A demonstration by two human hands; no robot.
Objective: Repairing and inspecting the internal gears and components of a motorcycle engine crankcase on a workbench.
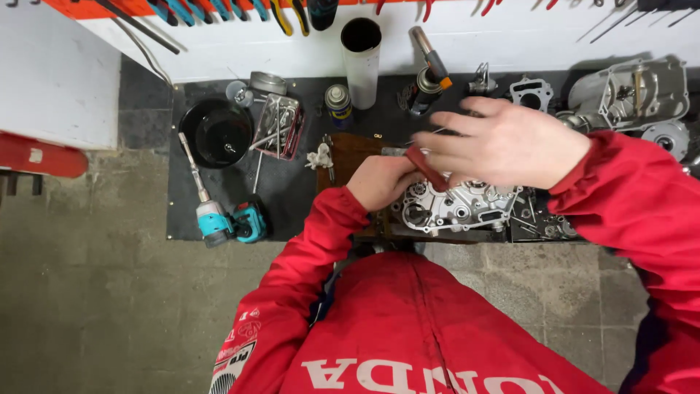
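Holding a red-handled tool [425,168] in my left hand [379,181], I am working at the top left edge of a silver engine case half [459,206] that is lying flat on a brown wooden board [350,152] on the desk [292,186], straight in front of me. Left hand is closing around the handle, fingers curled tight; the tool's tip is hidden, so I cannot tell what it is seated on. Right hand [510,142] is hovering above the case, fingers loosely spread and reaching leftward, holding nothing that I can see, though a thin metal rod seems to be poking out beyond its fingertips.

Step in hand, as I judge it: working a fastener or fitting at the rim of the case. Next move is probably calling for the right hand to drop and steady the casting while the left keeps the tool square, so it does not slip off.

Around me: a teal cordless driver [226,219] is lying well to the left, a black bowl [216,133] beyond it, a tray of small metal parts [278,125] beside that, a spray can [338,103] and a white tube [362,62] near the wall. Another engine housing [631,91] is sitting at far right.
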